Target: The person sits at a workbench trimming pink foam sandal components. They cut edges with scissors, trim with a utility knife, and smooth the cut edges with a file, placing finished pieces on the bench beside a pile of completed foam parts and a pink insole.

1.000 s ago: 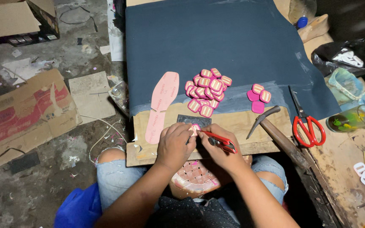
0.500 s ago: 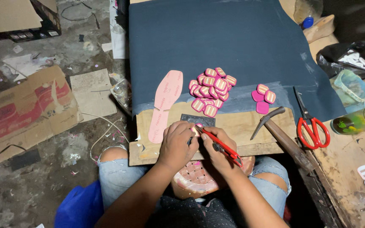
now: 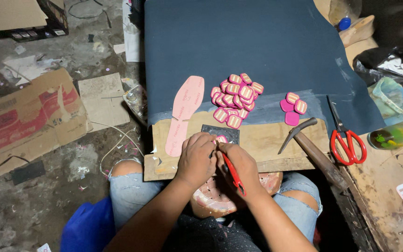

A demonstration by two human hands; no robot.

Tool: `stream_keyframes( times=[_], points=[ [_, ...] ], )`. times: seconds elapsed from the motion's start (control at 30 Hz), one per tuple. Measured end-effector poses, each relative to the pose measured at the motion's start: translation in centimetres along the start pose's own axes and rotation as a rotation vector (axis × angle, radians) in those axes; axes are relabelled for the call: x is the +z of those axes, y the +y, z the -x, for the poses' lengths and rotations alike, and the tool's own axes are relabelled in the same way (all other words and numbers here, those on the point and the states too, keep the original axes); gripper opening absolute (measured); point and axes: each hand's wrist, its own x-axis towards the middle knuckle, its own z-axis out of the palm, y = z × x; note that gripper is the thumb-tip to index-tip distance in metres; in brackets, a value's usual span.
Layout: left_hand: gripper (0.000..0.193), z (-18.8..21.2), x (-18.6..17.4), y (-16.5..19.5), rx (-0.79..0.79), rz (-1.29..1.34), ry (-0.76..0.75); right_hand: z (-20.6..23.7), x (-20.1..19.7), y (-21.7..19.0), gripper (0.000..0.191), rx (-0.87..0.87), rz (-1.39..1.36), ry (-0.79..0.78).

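Hands are meeting at the near edge of the wooden board (image 3: 276, 144) resting across your lap. Your left hand (image 3: 196, 156) is curling down over a small pink piece (image 3: 220, 139), pinning it against the dark square pad (image 3: 220, 134) just beyond your knuckles. Your right hand (image 3: 239, 164) is closing around a red-handled tool (image 3: 233, 173); its long axis is running from your wrist forward and to the left, its tip touching the pink piece. Both hands are touching each other, the left one nearer the piece. Beyond your fingers a heap of pink tags (image 3: 235, 99) is lying on the dark sheet (image 3: 257, 51). To the left of your left hand a pink insole (image 3: 185, 113) is pointing away from you. To the right of your right hand a hammer (image 3: 311, 149) and red scissors (image 3: 346, 137) are lying well apart from it.
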Motion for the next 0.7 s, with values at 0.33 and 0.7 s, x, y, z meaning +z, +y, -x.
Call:
stream_keyframes(
  times=[0.33,0.7],
  points=[
    [0.027,-0.3,-1.4,1.7,-0.073,0.07,0.129,2.2,-0.2,1.8,0.027,0.512,-0.239,0.102],
    [0.021,-2.2,1.7,0.5,-0.677,0.441,-0.081,2.7,0.2,2.4,0.029,0.444,-0.208,0.08]
  ],
)
